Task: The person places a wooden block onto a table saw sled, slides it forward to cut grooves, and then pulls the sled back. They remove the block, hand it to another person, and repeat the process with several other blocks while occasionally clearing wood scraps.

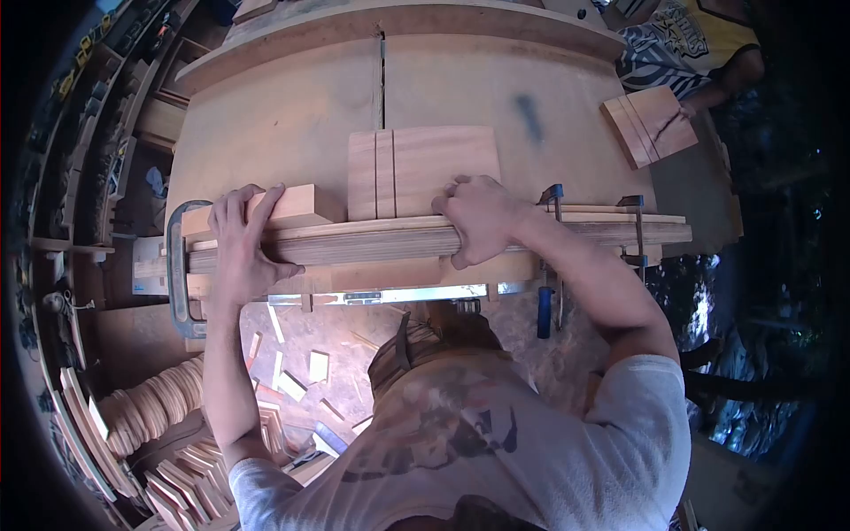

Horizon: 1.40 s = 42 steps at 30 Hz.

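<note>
A long stack of wooden strips (363,250) lies along the bench's near edge. My left hand (239,243) wraps over its left part, thumb on the near side and fingers reaching across to a wooden block (310,202) behind. Farther right, my right hand (482,217) grips the same stack, with its thumb down the near face. Its fingers are bent over the top, beside a flat wooden panel (443,168) with two dark lines across it. A grey clamp (177,265) holds the stack's left end. Two bar clamps, one with a blue handle (544,311), sit at the right.
Another person (699,53) at the far right touches a similar lined panel (651,128). A raised curved rail (407,25) borders the bench's far side. Shelves (97,150) line the left. Wood offcuts (319,365) and stacked pieces (190,482) lie on the floor.
</note>
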Available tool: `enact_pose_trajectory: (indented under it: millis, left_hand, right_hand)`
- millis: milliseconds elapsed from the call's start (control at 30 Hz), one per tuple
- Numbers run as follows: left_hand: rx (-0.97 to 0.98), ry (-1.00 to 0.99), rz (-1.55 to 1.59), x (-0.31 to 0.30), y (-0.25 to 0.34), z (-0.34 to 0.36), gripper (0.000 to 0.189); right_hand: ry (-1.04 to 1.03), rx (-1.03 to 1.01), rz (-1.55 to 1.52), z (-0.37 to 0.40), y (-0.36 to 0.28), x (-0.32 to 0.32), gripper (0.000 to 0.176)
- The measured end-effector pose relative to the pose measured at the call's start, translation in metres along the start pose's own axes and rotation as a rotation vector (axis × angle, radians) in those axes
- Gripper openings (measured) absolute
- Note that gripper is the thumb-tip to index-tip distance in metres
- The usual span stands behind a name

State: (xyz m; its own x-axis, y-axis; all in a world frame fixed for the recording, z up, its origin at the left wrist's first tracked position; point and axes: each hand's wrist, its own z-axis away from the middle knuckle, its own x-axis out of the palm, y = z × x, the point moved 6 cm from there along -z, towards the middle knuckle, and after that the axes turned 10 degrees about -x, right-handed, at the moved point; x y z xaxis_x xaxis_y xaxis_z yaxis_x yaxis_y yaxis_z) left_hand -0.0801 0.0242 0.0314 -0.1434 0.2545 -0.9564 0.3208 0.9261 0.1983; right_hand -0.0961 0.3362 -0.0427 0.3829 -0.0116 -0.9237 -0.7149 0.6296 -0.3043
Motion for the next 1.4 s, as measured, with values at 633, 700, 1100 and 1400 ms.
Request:
enact_pose_trajectory:
  millis: [633, 700, 1100, 1400]
  left_hand:
    - [-0.050, 0.060, -0.161, 0.059, -0.052, -0.279, 0.137]
    - [-0.065, 0.062, -0.203, 0.064, -0.058, -0.291, 0.138]
    - [-0.091, 0.087, -0.180, 0.041, -0.023, -0.177, 0.128]
    - [-0.132, 0.038, -0.091, 0.002, 0.030, 0.029, 0.124]
  right_hand:
    - [0.091, 0.133, -0.048, -0.128, 0.225, -0.117, 0.078]
    - [0.096, 0.133, -0.048, -0.134, 0.231, -0.119, 0.078]
    - [0.148, 0.139, -0.064, -0.085, 0.152, -0.061, 0.076]
    - [0.037, 0.059, -0.193, 0.021, -0.014, 0.018, 0.075]
